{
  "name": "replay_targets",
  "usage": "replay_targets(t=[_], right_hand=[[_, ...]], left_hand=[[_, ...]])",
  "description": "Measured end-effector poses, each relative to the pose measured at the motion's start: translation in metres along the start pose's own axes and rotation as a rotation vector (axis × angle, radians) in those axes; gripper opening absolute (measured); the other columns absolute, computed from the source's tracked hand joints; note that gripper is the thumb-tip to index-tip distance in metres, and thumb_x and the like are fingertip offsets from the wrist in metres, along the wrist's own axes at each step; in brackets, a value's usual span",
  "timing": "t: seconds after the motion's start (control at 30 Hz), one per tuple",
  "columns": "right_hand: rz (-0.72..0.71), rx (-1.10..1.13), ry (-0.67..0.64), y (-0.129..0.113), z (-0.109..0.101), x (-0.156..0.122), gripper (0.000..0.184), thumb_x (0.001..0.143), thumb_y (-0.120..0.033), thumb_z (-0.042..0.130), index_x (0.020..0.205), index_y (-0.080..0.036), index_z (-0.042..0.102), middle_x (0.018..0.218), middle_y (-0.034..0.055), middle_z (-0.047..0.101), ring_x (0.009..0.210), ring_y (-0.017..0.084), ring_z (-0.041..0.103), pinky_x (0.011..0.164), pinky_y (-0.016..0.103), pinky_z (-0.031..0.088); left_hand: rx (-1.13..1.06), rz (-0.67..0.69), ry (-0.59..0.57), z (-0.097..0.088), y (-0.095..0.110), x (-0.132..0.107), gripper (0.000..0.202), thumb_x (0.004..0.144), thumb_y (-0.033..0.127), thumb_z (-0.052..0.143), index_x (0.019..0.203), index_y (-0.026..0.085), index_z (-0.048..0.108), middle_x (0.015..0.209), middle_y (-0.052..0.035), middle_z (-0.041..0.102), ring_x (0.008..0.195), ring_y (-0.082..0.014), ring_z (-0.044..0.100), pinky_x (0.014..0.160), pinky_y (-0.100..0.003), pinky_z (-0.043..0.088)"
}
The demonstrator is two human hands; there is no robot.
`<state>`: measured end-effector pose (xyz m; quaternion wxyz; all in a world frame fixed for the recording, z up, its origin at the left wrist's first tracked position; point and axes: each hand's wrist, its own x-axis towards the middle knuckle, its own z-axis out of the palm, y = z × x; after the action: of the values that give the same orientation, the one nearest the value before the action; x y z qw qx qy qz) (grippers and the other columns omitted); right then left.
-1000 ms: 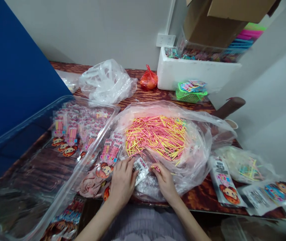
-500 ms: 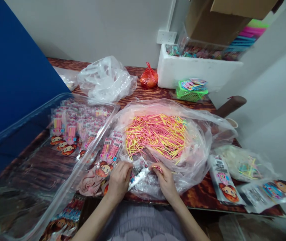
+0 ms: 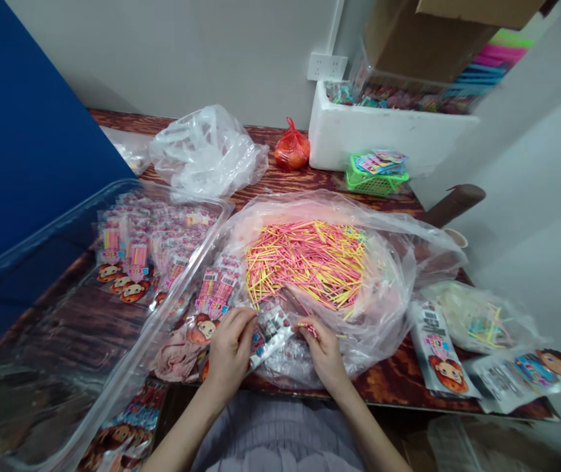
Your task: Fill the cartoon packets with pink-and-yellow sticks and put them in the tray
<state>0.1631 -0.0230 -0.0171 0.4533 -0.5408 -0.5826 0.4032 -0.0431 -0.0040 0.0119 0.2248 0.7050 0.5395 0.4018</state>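
My left hand (image 3: 229, 351) is closed on a small printed plastic packet (image 3: 271, 330) with a barcode, held at the near table edge. My right hand (image 3: 324, 351) pinches a small bundle of pink and yellow sticks (image 3: 307, 326) at the packet's mouth. Just beyond both hands a big clear bag (image 3: 388, 288) lies open with a heap of pink and yellow sticks (image 3: 310, 262) inside. Filled packets (image 3: 214, 295) with a cartoon face lie left of my left hand.
A clear plastic bin (image 3: 39, 367) at left holds several filled packets (image 3: 133, 259). More packets (image 3: 438, 354) lie at right. At the back stand a crumpled clear bag (image 3: 206, 154), a red bag (image 3: 291, 151), a green basket (image 3: 377, 178) and a white foam box (image 3: 388, 137).
The packet in my left hand has turned and tilted a little. My right hand has stayed at its mouth with the sticks. The view has drifted slightly.
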Motion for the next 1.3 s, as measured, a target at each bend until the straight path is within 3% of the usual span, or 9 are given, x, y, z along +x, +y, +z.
replay_targets(t=[0.23,0.5,0.9,1.3], right_hand=[[-0.007,-0.011,0.007,0.000,0.001,0.001,0.023,0.096,-0.033,0.047,0.089,-0.022,0.066,0.086,0.0046,0.070,0.084,0.020,0.065,0.077,0.029,0.048],[-0.003,-0.015,0.005,0.001,0.001,0.000,0.022,0.096,-0.031,0.047,0.090,-0.022,0.065,0.086,0.0042,0.069,0.083,0.020,0.065,0.076,0.029,0.048],[0.003,-0.015,0.007,0.000,0.001,0.000,0.021,0.096,-0.030,0.048,0.090,-0.022,0.067,0.087,0.0044,0.069,0.084,0.020,0.064,0.077,0.028,0.047],[0.050,0.046,-0.002,-0.005,-0.002,0.002,0.021,0.096,-0.032,0.049,0.090,-0.021,0.067,0.086,0.0037,0.069,0.084,0.020,0.064,0.077,0.030,0.047]], left_hand=[[-0.141,-0.086,0.004,-0.003,0.010,0.009,0.015,0.094,0.025,0.051,0.093,0.020,0.065,0.092,-0.0047,0.067,0.089,-0.0186,0.063,0.079,-0.030,0.048],[-0.191,-0.146,-0.003,0.004,0.006,0.010,0.016,0.092,0.028,0.054,0.089,0.020,0.067,0.092,-0.0045,0.069,0.089,-0.0191,0.064,0.082,-0.031,0.049],[-0.227,-0.171,-0.036,0.007,0.001,0.007,0.016,0.091,0.027,0.054,0.086,0.019,0.067,0.087,-0.0027,0.068,0.084,-0.0172,0.063,0.077,-0.027,0.047],[-0.261,-0.170,-0.039,0.007,0.002,0.007,0.013,0.091,0.025,0.055,0.089,0.020,0.067,0.093,-0.0036,0.068,0.090,-0.0172,0.063,0.083,-0.027,0.046]])
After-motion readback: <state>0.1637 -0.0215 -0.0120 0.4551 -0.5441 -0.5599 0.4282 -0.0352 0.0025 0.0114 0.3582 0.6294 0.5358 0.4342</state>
